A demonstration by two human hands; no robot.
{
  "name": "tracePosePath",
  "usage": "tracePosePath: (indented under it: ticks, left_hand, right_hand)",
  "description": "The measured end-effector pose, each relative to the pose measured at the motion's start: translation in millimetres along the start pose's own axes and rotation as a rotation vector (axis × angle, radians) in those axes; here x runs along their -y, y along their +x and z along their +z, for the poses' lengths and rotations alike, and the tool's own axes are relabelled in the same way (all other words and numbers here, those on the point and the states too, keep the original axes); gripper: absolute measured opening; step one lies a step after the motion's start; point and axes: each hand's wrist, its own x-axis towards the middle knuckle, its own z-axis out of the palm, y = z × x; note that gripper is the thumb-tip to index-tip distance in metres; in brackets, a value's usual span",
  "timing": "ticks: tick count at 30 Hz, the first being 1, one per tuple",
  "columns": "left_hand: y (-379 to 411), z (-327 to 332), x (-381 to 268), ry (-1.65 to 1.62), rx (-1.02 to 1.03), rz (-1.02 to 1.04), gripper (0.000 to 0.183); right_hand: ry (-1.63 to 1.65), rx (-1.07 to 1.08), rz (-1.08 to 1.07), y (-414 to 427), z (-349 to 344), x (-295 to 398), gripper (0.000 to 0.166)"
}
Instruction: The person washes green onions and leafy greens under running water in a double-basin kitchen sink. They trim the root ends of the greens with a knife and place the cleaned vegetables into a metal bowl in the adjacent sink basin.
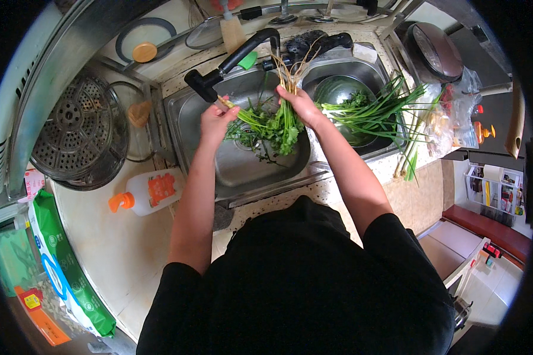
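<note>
Over the left basin [253, 171] of a double stainless steel sink, my right hand [300, 104] grips a bunch of cilantro [286, 128], its long pale roots pointing up and its leaves hanging down. To its left my left hand [217, 119] pinches a cilantro stem [244, 116] near the root end, just under the spout of a black faucet [204, 86]. Loose green bits lie around the drain below. In the right basin sits a metal bowl [324, 91], with cilantro leaves and long green scallions [373, 111] lying across it.
A pump bottle [144, 193] lies on the left counter near a perforated steamer tray [69, 115]. Scallions [411, 164] overhang the front counter edge at right, beside plastic bags [439, 120]. Behind the sink are a green scraper [248, 61] and a glass lid [206, 33].
</note>
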Motion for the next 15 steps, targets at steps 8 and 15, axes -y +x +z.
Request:
tracePosePath:
  ticks: [8,15]
  left_hand:
    - [-2,-21,5,-0.051,-0.196,-0.013,0.02]
    - [-9,-7,0,-0.036,-0.092,-0.135,0.013]
  right_hand:
    - [-0.763,-0.22,-0.32,-12,-2,-3,0.026]
    - [-0.111,0.276,-0.153,-8,76,-22,0.018]
